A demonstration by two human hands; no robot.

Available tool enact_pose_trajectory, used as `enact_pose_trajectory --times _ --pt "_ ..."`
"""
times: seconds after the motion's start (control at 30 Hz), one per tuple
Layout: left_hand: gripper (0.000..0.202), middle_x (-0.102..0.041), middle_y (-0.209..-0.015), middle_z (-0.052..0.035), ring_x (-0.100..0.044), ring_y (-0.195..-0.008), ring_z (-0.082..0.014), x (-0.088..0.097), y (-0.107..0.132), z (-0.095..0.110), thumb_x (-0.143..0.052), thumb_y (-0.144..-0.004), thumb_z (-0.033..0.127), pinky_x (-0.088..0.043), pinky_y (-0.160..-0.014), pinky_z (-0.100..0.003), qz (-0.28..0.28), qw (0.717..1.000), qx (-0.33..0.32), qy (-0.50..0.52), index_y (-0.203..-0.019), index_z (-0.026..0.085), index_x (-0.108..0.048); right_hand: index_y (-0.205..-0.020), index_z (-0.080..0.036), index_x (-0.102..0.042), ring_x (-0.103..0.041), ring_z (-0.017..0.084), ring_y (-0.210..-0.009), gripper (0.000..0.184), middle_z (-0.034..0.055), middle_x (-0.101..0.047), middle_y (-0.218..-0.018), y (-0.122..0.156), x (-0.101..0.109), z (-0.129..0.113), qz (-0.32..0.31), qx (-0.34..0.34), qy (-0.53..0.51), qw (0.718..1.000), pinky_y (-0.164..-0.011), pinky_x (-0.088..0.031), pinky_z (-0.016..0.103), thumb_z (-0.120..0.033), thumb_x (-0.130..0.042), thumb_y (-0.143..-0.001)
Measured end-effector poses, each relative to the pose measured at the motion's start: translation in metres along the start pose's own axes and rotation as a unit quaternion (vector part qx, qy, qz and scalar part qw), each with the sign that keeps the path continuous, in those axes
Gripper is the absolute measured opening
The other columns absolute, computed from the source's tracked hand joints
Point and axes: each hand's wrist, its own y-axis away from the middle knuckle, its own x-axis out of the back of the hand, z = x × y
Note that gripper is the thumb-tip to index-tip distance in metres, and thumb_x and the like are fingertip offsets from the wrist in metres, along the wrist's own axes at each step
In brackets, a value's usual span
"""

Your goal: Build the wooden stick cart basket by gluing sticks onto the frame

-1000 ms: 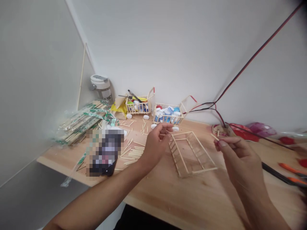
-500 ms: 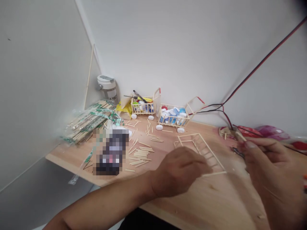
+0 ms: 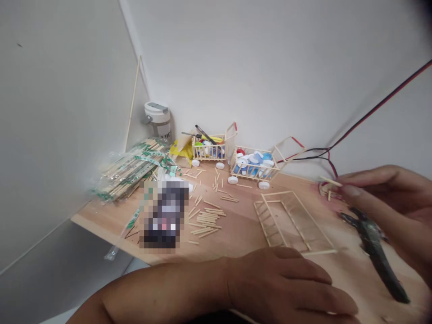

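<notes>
Nearest, the left hand (image 3: 283, 283) rests flat, fingers together, on the pale wooden tabletop (image 3: 232, 238), cut off at the bottom of the view. The right hand (image 3: 388, 198) narrowly pinches a thin wooden stick (image 3: 330, 181) above a motion-blurred dark tool (image 3: 373, 247). Beyond lies a slatted stick frame (image 3: 290, 222), then two stick carts (image 3: 254, 164) of plastic caps, and a pixelated, unreadable object (image 3: 165, 216)

Tabletop: pale wooden tabletop (image 3: 236, 240)
Beyond left fingers (image 3: 303, 265): stick frame (image 3: 290, 222), loose craft sticks (image 3: 205, 220)
Just below right fingers (image 3: 351, 191): dark tool (image 3: 373, 247)
</notes>
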Motion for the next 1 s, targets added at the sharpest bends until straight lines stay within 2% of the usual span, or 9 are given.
enact_pose_trajectory --times 0.1,0.2,0.37,0.53,0.67,0.77,0.87,1.0 --pt "0.033 -0.077 -0.091 0.0133 -0.071 -0.076 -0.0054 0.000 0.000 -0.001 -0.050 -0.096 0.031 -0.057 -0.065 -0.013 -0.042 0.999 -0.010 -0.004 -0.079 0.036 -0.078 -0.081 -0.027 -0.065 -0.065 0.018 -0.076 0.022 0.0023 -0.071 -0.082 -0.006 -0.012 -0.017 -0.082 0.002 -0.001 0.997 -0.064 -0.049 0.030 -0.047 -0.070 -0.073" --pt "0.038 -0.076 -0.092 0.0142 -0.071 -0.077 -0.0051 0.000 0.001 0.001 -0.047 -0.096 0.027 -0.056 -0.063 -0.011 -0.053 0.998 -0.022 -0.003 -0.076 0.036 -0.078 -0.085 -0.025 -0.065 -0.064 0.018 -0.074 0.028 0.0029 -0.071 -0.083 -0.016 -0.021 -0.013 -0.137 0.023 0.017 0.990 -0.063 -0.047 0.029 -0.052 -0.069 -0.074" --pt "0.039 -0.075 -0.103 0.0134 -0.071 -0.082 -0.0050 -0.003 0.004 0.007 -0.042 -0.098 0.024 -0.056 -0.064 -0.011 -0.094 0.995 -0.010 0.015 -0.093 0.038 -0.078 -0.088 -0.023 -0.064 -0.062 0.015 -0.073 0.027 0.0018 -0.069 -0.084 -0.035 -0.043 -0.007 -0.220 0.112 0.058 0.967 -0.065 -0.045 0.028 -0.049 -0.064 -0.081" --pt "0.038 -0.075 -0.103 0.0123 -0.071 -0.082 -0.0056 0.001 0.002 0.007 -0.043 -0.098 0.023 -0.055 -0.062 -0.012 -0.111 0.993 -0.023 0.018 -0.093 0.036 -0.079 -0.081 -0.020 -0.062 -0.053 0.012 -0.060 0.017 -0.0006 -0.062 -0.069 -0.041 -0.079 -0.020 -0.283 0.179 0.061 0.940 -0.057 -0.038 0.025 -0.037 -0.059 -0.082" --pt "0.040 -0.075 -0.102 0.0130 -0.072 -0.082 -0.0054 0.006 -0.004 0.004 -0.041 -0.099 0.024 -0.056 -0.063 -0.012 -0.157 0.987 -0.024 0.031 -0.093 0.036 -0.079 -0.077 -0.020 -0.061 -0.049 0.011 -0.058 0.014 -0.0020 -0.057 -0.064 -0.044 -0.110 -0.020 -0.308 0.183 0.061 0.932 -0.056 -0.035 0.023 -0.033 -0.059 -0.081" --pt "0.041 -0.075 -0.101 0.0131 -0.072 -0.083 -0.0055 0.008 -0.005 0.003 -0.041 -0.099 0.023 -0.056 -0.064 -0.012 -0.148 0.988 -0.033 0.026 -0.093 0.037 -0.079 -0.076 -0.019 -0.061 -0.047 0.010 -0.056 0.010 -0.0023 -0.057 -0.062 -0.048 -0.130 -0.018 -0.323 0.174 0.056 0.929 -0.054 -0.033 0.023 -0.028 -0.060 -0.079" --pt "0.042 -0.074 -0.105 0.0129 -0.072 -0.087 -0.0059 0.008 -0.002 0.003 -0.039 -0.099 0.023 -0.056 -0.066 -0.013 -0.143 0.989 -0.034 0.017 -0.095 0.038 -0.079 -0.076 -0.018 -0.061 -0.048 0.010 -0.056 0.006 -0.0018 -0.058 -0.063 -0.052 -0.146 -0.019 -0.337 0.147 0.049 0.929 -0.055 -0.034 0.023 -0.024 -0.060 -0.077" --pt "0.044 -0.072 -0.112 0.0127 -0.071 -0.094 -0.0069 0.007 0.002 0.004 -0.036 -0.100 0.024 -0.056 -0.071 -0.013 -0.185 0.982 -0.038 0.013 -0.099 0.039 -0.077 -0.079 -0.018 -0.061 -0.052 0.011 -0.058 0.004 -0.0010 -0.061 -0.065 -0.055 -0.161 -0.022 -0.353 0.123 0.025 0.927 -0.057 -0.037 0.023 -0.021 -0.060 -0.077"
